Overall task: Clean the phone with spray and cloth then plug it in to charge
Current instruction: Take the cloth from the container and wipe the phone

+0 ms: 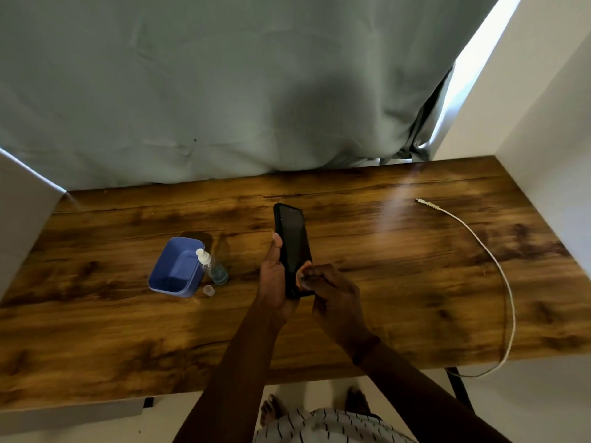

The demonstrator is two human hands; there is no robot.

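Left hand [274, 276] is gripping the black phone [292, 247] upright above the tabletop [399, 266]; right hand [332, 298] is pinching its lower edge. Spray bottle [212, 266] is standing beside blue tub [176, 266]; white cable [499, 270] is lying right.

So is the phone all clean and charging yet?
Not charging yet. The spray bottle stands uncapped, its cap beside it. The left hand holds the phone while the right hand touches its lower end; no cloth is visible. The cable lies unplugged on the table.
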